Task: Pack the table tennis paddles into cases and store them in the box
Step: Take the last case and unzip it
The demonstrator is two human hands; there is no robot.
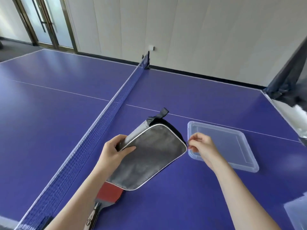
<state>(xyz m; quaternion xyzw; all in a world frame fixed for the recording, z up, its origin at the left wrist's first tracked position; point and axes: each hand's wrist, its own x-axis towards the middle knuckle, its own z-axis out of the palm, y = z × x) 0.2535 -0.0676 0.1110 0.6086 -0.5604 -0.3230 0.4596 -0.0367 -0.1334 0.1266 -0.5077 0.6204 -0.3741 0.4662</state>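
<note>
A grey paddle case (149, 155) with white piping and a black strap is tilted up off the blue table. My left hand (114, 151) grips its left edge, thumb on the grey face. My right hand (201, 145) pinches a small zipper pull at the case's right corner. Under the case lies a paddle (109, 192) with a red rubber face, its handle pointing toward me and partly hidden by my left forearm. A clear plastic lid (245, 165) lies flat to the right of the case.
The net (99, 117) runs diagonally across the table (182, 196) just left of my left hand. A dark ball-catching net (289, 80) hangs at the far right table end. A clear box corner (297, 211) shows at the lower right edge.
</note>
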